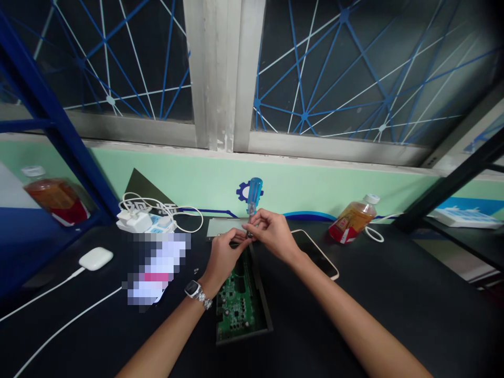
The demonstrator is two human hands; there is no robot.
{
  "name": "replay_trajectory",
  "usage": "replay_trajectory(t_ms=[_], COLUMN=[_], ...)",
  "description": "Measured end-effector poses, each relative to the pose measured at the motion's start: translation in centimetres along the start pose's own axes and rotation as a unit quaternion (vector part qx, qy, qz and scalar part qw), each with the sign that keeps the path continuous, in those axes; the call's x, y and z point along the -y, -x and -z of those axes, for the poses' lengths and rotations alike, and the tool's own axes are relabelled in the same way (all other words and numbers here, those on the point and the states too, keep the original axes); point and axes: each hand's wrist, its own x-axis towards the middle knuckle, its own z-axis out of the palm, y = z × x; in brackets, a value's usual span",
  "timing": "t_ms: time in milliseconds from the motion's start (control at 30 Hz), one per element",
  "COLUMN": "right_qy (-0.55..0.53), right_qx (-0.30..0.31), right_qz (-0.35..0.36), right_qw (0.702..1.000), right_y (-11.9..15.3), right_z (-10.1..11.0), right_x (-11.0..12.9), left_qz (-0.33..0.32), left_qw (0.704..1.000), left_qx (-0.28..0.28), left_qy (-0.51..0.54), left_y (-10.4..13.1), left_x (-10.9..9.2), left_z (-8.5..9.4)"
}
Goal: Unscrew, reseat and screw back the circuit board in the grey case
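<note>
blue translucent-handled screwdriver (pixel 255 193): near-upright, over the far end of the green circuit board (pixel 236 307) in its dark open case (pixel 264 307). right hand (pixel 273 233) pinches its shaft low, probably for fine control; left hand (pixel 225 257) curls beside the tip, perhaps steadying; whether it pinches anything, cannot tell.

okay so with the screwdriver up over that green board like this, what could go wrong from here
The screwdriver, held in the right hand, could slip and perhaps scratch the circuit board lying open below. The left hand's bare fingers are close to the lower end of its shaft, so a slip might also nick them. The small metal piece lying loose beside the left wrist could get knocked away and lost.
</note>
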Motion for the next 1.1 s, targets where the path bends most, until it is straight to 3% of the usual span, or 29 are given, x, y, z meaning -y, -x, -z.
replay_trajectory(t_ms=[133, 367, 533, 667, 867, 1100], right_qy=[-0.004, -0.123, -0.15, -0.147, -0.096, -0.018], right_qx=[0.011, 0.146, 0.185, 0.145, 0.068, 0.014], right_qz=[-0.008, -0.027, -0.054, -0.055, -0.016, 0.003], right_qw=[1.0, 0.981, 0.97, 0.977, 0.993, 1.0], right_y=[-0.1, -0.5, -0.4, -0.3, -0.3, -0.2], right_z=[0.2, 1.7, 2.1, 1.7, 0.6, -0.3], right_x=[0.0, 0.6, 1.1, 1.0, 0.8, 1.2], left_qz=[0.021, 0.029, 0.003, -0.012, -0.001, 0.014], left_qw=[0.999, 0.991, 0.991, 0.993, 0.999, 1.0], left_qx=[0.031, 0.111, 0.13, 0.112, 0.034, 0.012], left_qy=[0.037, 0.068, 0.017, 0.022, 0.007, 0.008], left_y=[-0.2, -0.6, -0.6, -0.4, -0.1, 0.0], left_x=[0.3, -0.2, -0.3, -0.4, -0.6, 0.2], left_z=[0.3, 1.1, 1.4, 1.1, 0.4, -0.2])
